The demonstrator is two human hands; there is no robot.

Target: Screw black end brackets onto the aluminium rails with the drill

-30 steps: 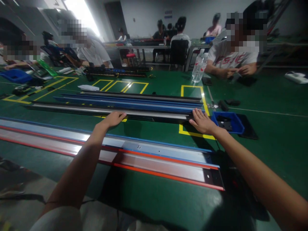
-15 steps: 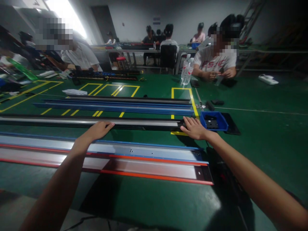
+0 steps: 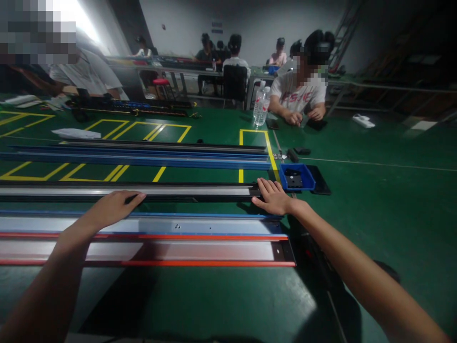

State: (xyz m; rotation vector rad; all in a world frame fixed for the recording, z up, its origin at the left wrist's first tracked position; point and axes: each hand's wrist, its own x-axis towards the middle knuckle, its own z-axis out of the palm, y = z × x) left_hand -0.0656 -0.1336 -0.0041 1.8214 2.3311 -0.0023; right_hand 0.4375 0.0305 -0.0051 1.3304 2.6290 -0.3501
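A long black metal rail (image 3: 200,191) with a silver strip along its middle lies across the green table. My left hand (image 3: 114,206) is closed over the rail, its thumb along the top and the other fingers partly hidden. Over the rail's right end lies my right hand (image 3: 273,196), fingers reaching across to the far edge and thumb on the near side, gripping it. Nearer me lie a blue-edged channel (image 3: 228,225) and a red-edged channel (image 3: 214,250), side by side. Behind the black rail are blue rails (image 3: 200,159) and another black rail (image 3: 178,144).
A blue tray (image 3: 312,183) with black parts stands beside my right hand, a dark flat plate (image 3: 321,180) next to it. Farther back are water bottles (image 3: 262,107), a co-worker (image 3: 298,97) at the table and another person (image 3: 87,71) at left.
Both hands have drawn the black rail toward me, widening its gap to the blue rails and narrowing that to the blue-edged channel. The view has turned slightly right.
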